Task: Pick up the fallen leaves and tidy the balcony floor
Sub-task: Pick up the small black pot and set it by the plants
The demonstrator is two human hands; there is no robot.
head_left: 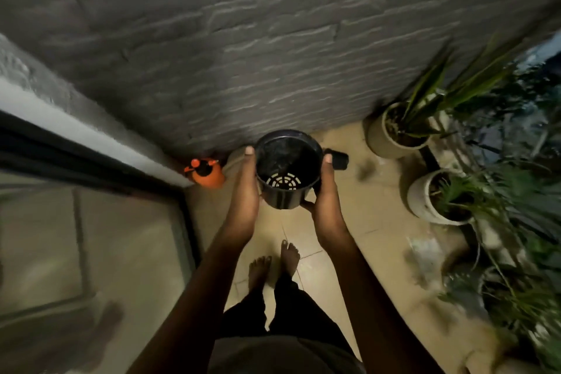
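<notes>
An empty black plastic pot [288,167] with a grid of holes in its bottom is held in the air in front of me, above the tan tiled floor [349,215]. My left hand [244,191] grips its left side, thumb up along the rim. My right hand [326,197] grips its right side, fingers curled under the base. A dark clump of fallen leaves [365,168] lies on the floor to the right of the pot. My bare feet stand on the tiles below.
A grey brick wall [273,39] closes the far side. An orange spray bottle [204,172] stands in the left corner by a glass sliding door [91,206]. White potted plants [394,133] [437,197] and dense foliage line the right side. A small black object [339,159] lies behind the pot.
</notes>
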